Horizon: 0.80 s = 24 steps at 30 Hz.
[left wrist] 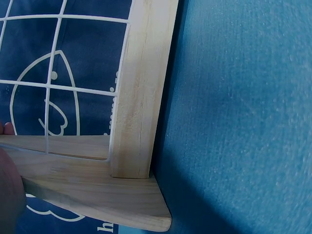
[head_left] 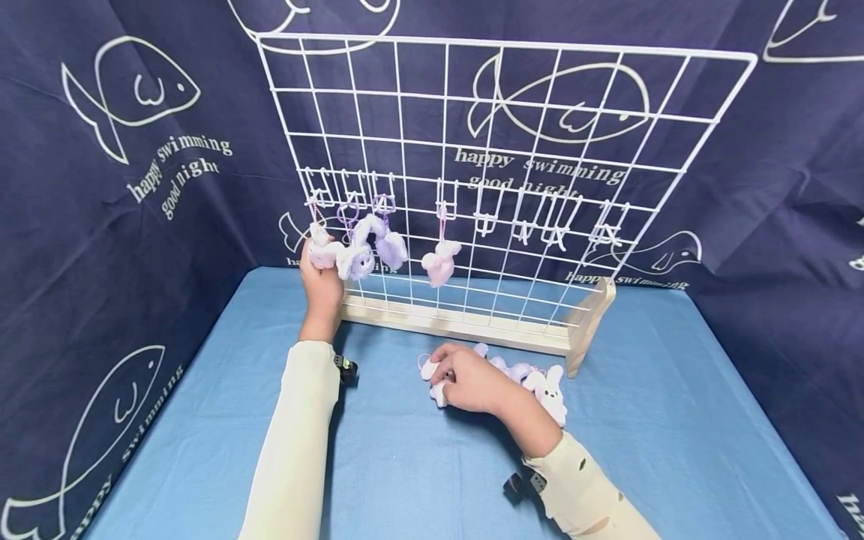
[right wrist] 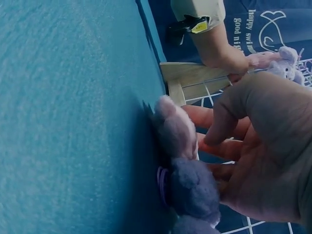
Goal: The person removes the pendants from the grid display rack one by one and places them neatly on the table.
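At the rack's left end my left hand (head_left: 322,289) is curled round the wooden side support (left wrist: 92,195), partly behind a hanging pink plush (head_left: 322,251). The left wrist view shows only parts of that hand, on both sides of the wood. My right hand (head_left: 475,382) is low over the table, its bent fingers touching a pale pink plush charm (right wrist: 175,126) that they partly cover. Beside that charm lies a purple plush (right wrist: 195,187) with a purple ring.
The white wire grid (head_left: 445,97) stands on a wooden base (head_left: 459,322). Two lilac plushes (head_left: 355,259) and another pink one (head_left: 441,262) hang from it, with bare hooks (head_left: 556,236) to the right. A white plush (head_left: 548,394) lies right of the right hand.
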Each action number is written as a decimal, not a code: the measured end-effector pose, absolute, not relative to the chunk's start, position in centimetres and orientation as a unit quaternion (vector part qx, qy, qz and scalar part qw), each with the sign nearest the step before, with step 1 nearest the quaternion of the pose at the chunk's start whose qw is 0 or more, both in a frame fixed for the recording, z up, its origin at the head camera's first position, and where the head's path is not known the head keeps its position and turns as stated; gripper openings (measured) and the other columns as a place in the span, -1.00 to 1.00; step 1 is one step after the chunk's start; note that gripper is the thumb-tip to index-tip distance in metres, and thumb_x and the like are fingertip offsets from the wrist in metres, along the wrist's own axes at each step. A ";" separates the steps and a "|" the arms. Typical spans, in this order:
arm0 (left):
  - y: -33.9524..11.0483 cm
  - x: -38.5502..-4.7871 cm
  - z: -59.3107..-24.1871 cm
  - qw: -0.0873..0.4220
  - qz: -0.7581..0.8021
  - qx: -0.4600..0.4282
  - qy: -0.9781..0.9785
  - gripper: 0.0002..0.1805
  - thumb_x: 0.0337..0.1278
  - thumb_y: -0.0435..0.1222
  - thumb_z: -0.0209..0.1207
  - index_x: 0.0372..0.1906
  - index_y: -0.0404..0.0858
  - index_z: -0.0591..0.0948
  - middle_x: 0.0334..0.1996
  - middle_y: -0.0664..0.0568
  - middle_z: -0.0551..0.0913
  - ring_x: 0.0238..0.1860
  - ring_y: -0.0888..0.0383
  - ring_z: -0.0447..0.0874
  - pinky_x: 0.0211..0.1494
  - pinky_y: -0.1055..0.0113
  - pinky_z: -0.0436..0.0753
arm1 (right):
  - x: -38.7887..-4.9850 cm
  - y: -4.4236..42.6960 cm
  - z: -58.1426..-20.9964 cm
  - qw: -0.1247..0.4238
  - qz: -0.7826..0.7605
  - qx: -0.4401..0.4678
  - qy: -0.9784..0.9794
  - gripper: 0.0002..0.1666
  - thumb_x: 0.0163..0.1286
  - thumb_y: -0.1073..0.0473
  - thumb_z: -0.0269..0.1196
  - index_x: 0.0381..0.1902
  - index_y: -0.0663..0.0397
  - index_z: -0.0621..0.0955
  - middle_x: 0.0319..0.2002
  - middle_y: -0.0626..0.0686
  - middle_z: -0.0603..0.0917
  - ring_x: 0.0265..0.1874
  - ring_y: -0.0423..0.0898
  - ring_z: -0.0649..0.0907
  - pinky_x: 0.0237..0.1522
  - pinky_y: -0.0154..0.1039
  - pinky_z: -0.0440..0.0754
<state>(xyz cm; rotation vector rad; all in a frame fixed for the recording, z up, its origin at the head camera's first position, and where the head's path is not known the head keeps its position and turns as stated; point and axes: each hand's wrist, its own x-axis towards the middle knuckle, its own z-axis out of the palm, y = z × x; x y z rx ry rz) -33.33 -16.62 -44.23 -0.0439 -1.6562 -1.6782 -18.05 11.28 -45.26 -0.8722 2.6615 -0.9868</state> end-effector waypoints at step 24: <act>-15.0 -31.0 -41.6 0.391 -0.671 -0.020 -0.630 -0.74 0.28 -0.52 0.06 -0.02 -0.66 0.53 -0.13 -0.35 0.62 -0.12 0.39 0.48 0.12 0.49 0.41 | -19.1 7.0 -42.7 -0.184 -0.594 -0.132 0.772 -0.23 0.09 0.43 0.33 0.34 0.13 0.49 0.41 0.20 0.40 0.43 0.08 0.43 0.42 0.20 0.48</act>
